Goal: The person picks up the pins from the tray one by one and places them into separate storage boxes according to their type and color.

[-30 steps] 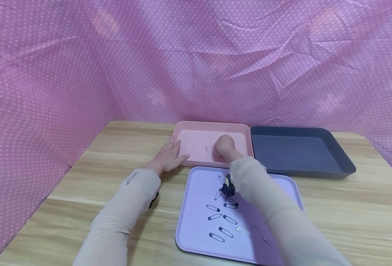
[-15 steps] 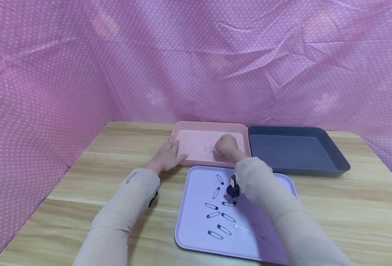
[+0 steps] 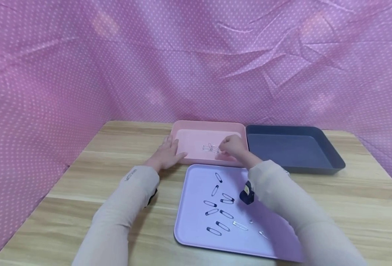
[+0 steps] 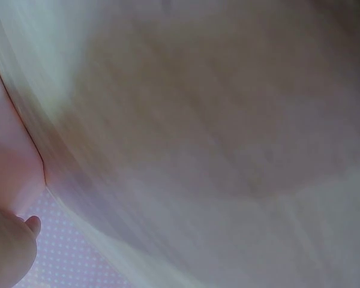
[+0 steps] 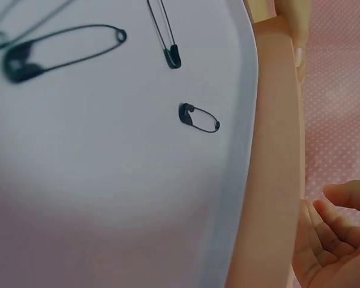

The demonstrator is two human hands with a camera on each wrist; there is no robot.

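Observation:
My right hand (image 3: 234,147) hovers over the pink tray (image 3: 202,123), fingers loosely curled, just right of a small cluster of silver safety pins (image 3: 210,148) lying in it. In the right wrist view that hand (image 5: 331,231) shows an empty palm with relaxed fingers beside the pink tray's rim (image 5: 276,150). My left hand (image 3: 165,153) lies flat on the table against the pink tray's front left corner. In front lies a lavender tray (image 3: 192,192) with several black safety pins (image 3: 216,210) and a silver one (image 3: 240,225). A black pin (image 5: 199,117) shows close up.
A dark grey tray (image 3: 292,149) with nothing visible in it stands right of the pink one. All three sit on a wooden table (image 3: 83,184), enclosed by pink dotted cloth (image 3: 196,66). The left wrist view is blurred: wood grain (image 4: 216,120) and the pink tray's edge (image 4: 12,156).
My right hand has drawn back to the right from the silver pins, which now lie uncovered in the pink tray. The left hand has stayed put.

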